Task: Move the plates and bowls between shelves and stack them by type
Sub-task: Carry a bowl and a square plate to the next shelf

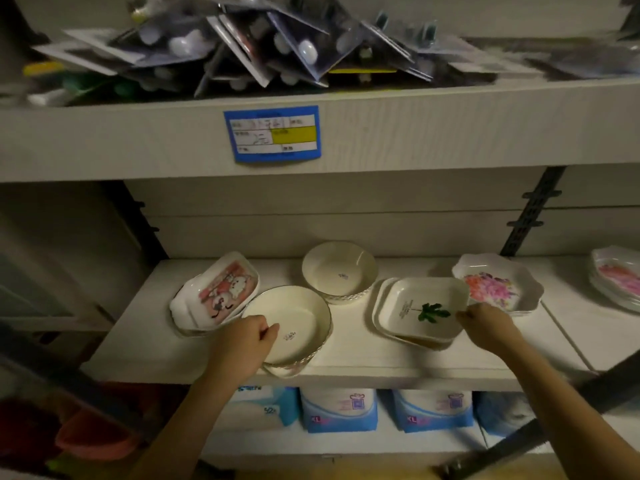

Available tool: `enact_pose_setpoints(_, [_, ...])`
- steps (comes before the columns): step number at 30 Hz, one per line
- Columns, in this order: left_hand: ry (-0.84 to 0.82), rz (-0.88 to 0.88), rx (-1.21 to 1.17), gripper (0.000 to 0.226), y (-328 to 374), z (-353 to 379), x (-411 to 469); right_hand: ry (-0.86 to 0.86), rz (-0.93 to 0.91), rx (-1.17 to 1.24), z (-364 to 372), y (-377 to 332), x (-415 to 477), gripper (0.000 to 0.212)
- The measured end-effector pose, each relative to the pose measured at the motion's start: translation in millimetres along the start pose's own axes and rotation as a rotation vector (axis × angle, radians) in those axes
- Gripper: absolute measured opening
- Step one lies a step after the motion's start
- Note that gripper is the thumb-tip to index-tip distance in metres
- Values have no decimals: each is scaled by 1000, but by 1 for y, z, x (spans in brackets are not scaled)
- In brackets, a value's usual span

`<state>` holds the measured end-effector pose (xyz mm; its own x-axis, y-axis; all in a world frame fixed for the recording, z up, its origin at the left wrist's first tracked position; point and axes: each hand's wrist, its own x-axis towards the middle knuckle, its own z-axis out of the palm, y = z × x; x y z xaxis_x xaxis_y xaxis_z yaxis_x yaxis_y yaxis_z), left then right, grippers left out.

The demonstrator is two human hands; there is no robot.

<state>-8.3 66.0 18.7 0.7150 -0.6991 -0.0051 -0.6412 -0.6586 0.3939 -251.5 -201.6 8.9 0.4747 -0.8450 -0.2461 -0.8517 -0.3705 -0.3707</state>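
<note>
At the left end of the shelf (363,356), cartoon-print rectangular dishes (214,292) sit stacked at an angle, their kind already together. Just beside them, overhanging the front edge, is a round cream bowl (301,320). The left hand (242,344) clasps its near rim, thumb inside, probably to lift it onto the matching second cream bowl (339,271) nearer the back. Right of centre, a leaf-print dish (422,310) tops a short pile of like dishes. The right hand (485,323) pinches its right rim, seemingly to square it on the pile. Behind that hand sits a floral scalloped plate (498,287), and more floral plates (616,278) rest further along to the right.
</note>
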Motion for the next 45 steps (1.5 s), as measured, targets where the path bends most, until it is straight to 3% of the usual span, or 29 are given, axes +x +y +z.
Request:
enact_pose_setpoints(4, [-8, -41, 269, 42, -24, -6, 6, 51, 26, 22, -2, -6, -26, 26])
enact_pose_setpoints(7, [-73, -78, 299, 41, -35, -4, 10, 94, 42, 35, -3, -10, -43, 36])
enact_pose_setpoints(11, [-168, -110, 139, 28, -46, 6, 19, 192, 60, 80, -1, -12, -55, 38])
enact_pose_setpoints(14, [-212, -157, 78, 39, -49, 5, 23, 209, 59, 135, 1, -12, -60, 33])
enact_pose_setpoints(21, [-226, -127, 61, 40, -49, 0, 30, 212, 91, 179, 5, -14, -72, 38])
enact_pose_setpoints(28, [-160, -197, -368, 34, -45, -6, 27, 226, 136, 252, 4, -13, -89, 33])
enact_pose_setpoints(36, [-91, -54, -616, 36, -21, -28, 21, 305, 202, 351, 0, -1, -124, 35])
enact_pose_setpoints(45, [-298, 152, -657, 37, 65, -2, 15, 413, 300, 465, -17, 47, -194, 33])
